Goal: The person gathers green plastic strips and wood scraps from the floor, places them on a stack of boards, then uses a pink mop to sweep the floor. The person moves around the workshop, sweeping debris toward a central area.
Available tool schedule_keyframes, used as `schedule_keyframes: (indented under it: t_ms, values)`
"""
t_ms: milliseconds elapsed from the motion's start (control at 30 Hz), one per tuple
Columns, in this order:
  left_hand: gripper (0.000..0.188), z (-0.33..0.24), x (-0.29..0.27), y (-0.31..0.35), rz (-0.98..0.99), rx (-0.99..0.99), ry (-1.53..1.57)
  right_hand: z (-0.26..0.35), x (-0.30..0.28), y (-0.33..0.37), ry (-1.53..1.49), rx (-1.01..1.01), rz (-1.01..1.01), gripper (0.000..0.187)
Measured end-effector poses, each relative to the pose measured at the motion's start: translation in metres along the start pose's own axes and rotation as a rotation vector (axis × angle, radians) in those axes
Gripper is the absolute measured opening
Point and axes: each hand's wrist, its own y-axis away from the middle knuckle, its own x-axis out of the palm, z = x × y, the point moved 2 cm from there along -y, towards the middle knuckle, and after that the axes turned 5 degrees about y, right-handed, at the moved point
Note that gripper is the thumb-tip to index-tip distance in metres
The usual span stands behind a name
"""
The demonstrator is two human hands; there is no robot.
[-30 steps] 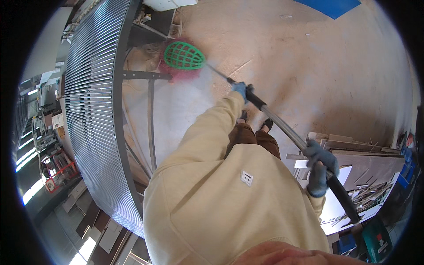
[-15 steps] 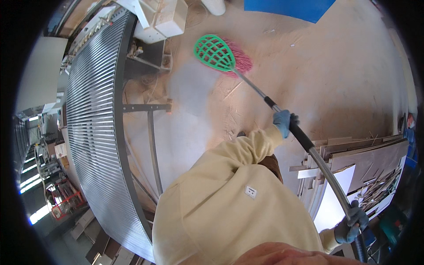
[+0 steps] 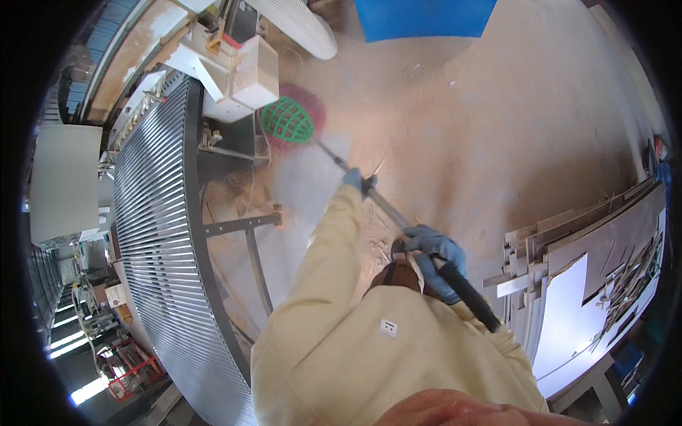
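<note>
Clasping a mop, left hand and right hand curl gloved fingers around its pole beside a slatted table.

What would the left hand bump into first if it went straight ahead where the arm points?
Probably the blue panel at the top, past dusty floor. Depth is hard to judge, though, so the left hand might touch the floor first.
</note>
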Motion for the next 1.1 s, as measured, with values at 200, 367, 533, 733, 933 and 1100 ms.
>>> schedule_keyframes:
  t_ms: [200,367,533,733,933,1100]
  values:
    - [0.029,0.125,0.088,0.062,0.332,-0.253,0.115,0.104,-0.086,0.037,0.472,0.357,-0.251,0.013]
    - [0.015,0.201,0.142,0.224,0.359,-0.391,0.356,0.209,-0.146,0.079,0.577,0.131,-0.327,0.031]
    - [0.016,0.187,0.143,0.317,0.384,-0.412,0.35,0.267,-0.186,0.109,0.55,0.082,-0.448,0.042]
    - [0.019,0.14,0.096,0.228,0.47,-0.136,0.346,0.174,-0.144,0.082,0.489,0.132,-0.438,0.046]
    - [0.017,0.082,0.015,0.1,0.061,-0.162,0.333,0.085,-0.058,0.037,0.174,0.309,-0.122,0.008]
    - [0.02,0.105,0.029,0.107,0.368,-0.303,0.302,0.117,-0.072,0.032,0.186,0.226,-0.24,0.007]
